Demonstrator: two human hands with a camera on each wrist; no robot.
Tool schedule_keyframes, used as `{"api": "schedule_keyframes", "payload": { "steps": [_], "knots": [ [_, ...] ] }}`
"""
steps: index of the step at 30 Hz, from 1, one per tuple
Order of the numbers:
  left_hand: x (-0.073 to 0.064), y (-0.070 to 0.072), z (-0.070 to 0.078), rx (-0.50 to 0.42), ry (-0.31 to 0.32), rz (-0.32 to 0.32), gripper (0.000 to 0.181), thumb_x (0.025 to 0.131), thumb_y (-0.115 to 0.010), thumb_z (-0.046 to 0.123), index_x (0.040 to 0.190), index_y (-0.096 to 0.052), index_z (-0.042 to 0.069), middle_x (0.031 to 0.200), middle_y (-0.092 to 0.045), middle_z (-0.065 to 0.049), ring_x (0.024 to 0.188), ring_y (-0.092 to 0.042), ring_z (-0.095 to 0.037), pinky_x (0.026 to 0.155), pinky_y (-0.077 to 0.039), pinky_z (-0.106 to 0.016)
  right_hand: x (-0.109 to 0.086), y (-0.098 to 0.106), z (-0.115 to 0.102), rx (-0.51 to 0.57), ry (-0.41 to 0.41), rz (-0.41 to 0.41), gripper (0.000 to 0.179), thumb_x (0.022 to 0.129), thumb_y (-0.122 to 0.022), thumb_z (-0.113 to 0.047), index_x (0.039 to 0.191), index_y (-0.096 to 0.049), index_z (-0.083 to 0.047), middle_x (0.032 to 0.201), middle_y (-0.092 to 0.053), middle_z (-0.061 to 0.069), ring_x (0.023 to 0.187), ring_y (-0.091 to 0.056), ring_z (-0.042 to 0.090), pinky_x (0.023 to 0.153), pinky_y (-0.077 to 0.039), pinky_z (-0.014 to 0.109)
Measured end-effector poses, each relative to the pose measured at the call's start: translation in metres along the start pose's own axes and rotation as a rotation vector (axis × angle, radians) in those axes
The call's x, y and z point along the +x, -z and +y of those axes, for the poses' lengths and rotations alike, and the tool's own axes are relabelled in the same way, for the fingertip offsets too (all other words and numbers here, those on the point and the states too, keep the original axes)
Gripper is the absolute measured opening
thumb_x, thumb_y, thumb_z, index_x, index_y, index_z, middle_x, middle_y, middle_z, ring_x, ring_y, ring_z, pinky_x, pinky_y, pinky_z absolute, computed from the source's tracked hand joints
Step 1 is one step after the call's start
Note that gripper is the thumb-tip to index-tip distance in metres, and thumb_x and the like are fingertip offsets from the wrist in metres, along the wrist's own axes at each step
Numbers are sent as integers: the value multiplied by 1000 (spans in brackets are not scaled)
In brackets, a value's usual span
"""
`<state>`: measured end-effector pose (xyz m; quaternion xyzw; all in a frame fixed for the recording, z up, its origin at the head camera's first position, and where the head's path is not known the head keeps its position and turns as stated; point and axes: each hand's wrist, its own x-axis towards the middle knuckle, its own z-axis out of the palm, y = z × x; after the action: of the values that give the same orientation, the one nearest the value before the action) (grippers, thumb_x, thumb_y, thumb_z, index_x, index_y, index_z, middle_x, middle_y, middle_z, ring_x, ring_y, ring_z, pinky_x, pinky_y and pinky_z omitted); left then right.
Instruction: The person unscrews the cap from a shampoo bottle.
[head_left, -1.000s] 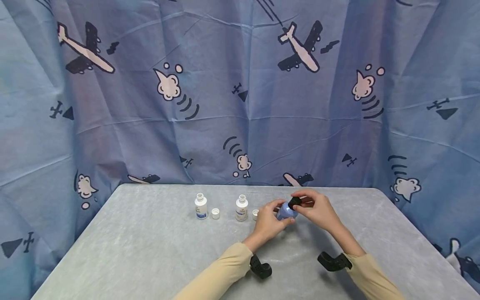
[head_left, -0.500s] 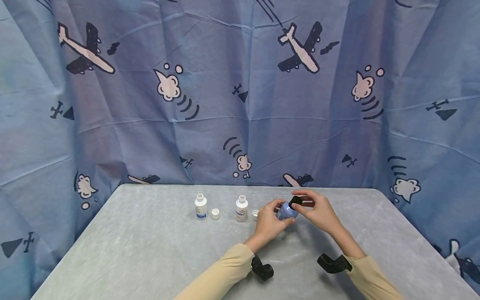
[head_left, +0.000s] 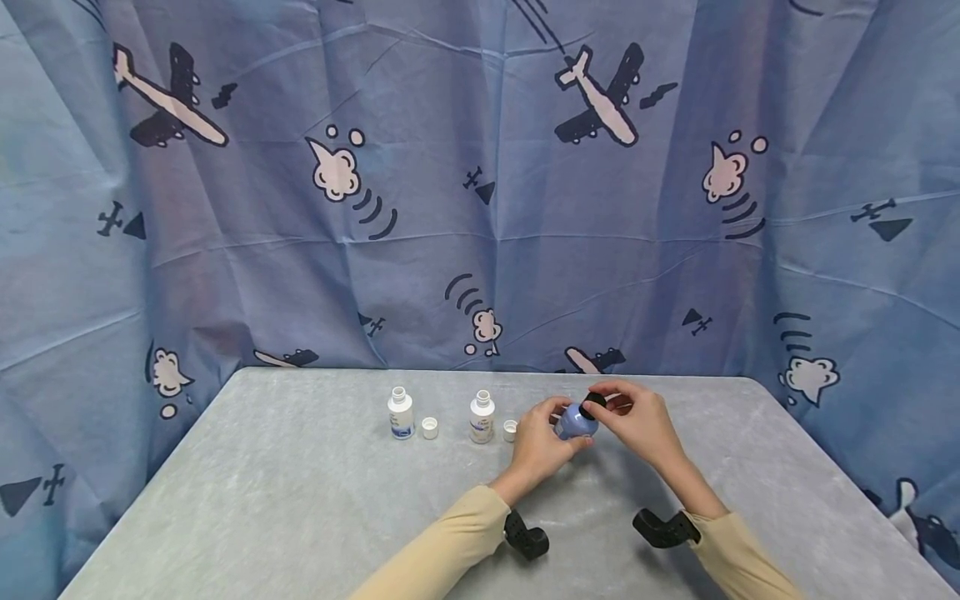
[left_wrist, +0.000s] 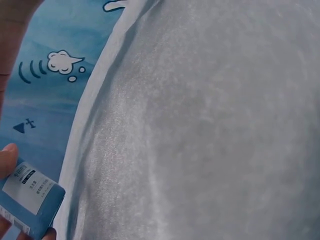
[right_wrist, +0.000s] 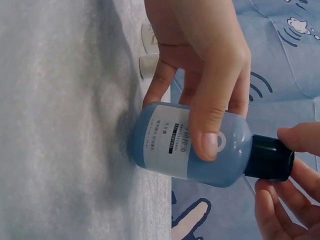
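My left hand (head_left: 542, 443) grips a blue bottle (head_left: 576, 423) by its body, the thumb lying across its printed label in the right wrist view. The bottle leans with its top toward my right hand (head_left: 643, 423). A black cap (right_wrist: 270, 158) sits on the bottle's neck, and my right thumb and fingertips pinch it. From the left wrist, only the label side and base of the blue bottle (left_wrist: 31, 192) show, at the lower left corner.
Two uncapped white bottles (head_left: 401, 414) (head_left: 482, 417) stand upright to the left. A small white cap (head_left: 430, 427) lies beside the first, another white cap (head_left: 510, 431) beside the second. An airplane-print curtain (head_left: 420, 183) hangs behind the grey table (head_left: 285, 500).
My right fingers have shifted slightly round the black cap. The left hand and the blue bottle have barely moved.
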<state>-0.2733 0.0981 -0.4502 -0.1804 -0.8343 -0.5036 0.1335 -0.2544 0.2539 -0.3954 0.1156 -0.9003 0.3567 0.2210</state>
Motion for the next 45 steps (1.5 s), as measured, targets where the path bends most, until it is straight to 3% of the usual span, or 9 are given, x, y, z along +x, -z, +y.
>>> {"api": "schedule_keyframes", "payload": {
  "steps": [13,19,24,28,32,37,45],
  "knots": [
    [-1,0,-2,-66,-4,-26,53,68,-86,24,115,-67,10,101,-72,-6,86,-64,-9,70,-46,-14,-3,2,1,47,66,-37,26,82,-72,-5,108,-68,-4,103,-68,13,83,-67,23,73,-56,23],
    [0,0,0,-66,18,-20,53,68,-86,24,116,-67,10,100,-72,-7,84,-63,-10,69,-45,-14,-3,2,2,86,116,-56,29,82,-69,3,111,-65,-1,109,-65,18,92,-67,33,76,-58,35],
    [1,-3,1,-41,37,23,51,65,-87,23,112,-69,12,98,-73,-6,85,-64,-11,68,-44,-16,-2,2,1,78,80,-101,37,85,-70,-5,120,-60,-1,118,-60,20,100,-64,36,81,-56,43],
    [1,-5,0,-23,31,46,49,64,-88,22,109,-70,13,96,-73,-5,86,-65,-12,68,-44,-17,-2,0,-1,56,31,-89,41,87,-71,-15,123,-58,-1,120,-60,21,100,-64,37,81,-56,45],
    [1,-6,0,-17,30,53,49,63,-89,21,108,-70,14,95,-73,-4,86,-65,-12,68,-45,-17,-1,-2,-2,27,-45,-61,41,87,-71,-23,121,-60,-4,115,-63,19,95,-65,33,78,-56,43],
    [0,-6,2,-3,36,50,50,63,-89,21,109,-70,13,94,-73,-5,85,-64,-12,68,-44,-17,0,-2,-3,-14,-103,-32,35,85,-73,-27,111,-65,-5,104,-67,15,84,-65,26,68,-53,32],
    [-1,-4,2,15,28,-16,47,68,-86,24,110,-69,13,97,-72,-4,80,-59,-7,66,-41,-15,0,0,0,4,-66,-23,22,84,-74,-20,101,-70,-7,98,-70,12,78,-65,21,66,-51,23]
  ]
}}
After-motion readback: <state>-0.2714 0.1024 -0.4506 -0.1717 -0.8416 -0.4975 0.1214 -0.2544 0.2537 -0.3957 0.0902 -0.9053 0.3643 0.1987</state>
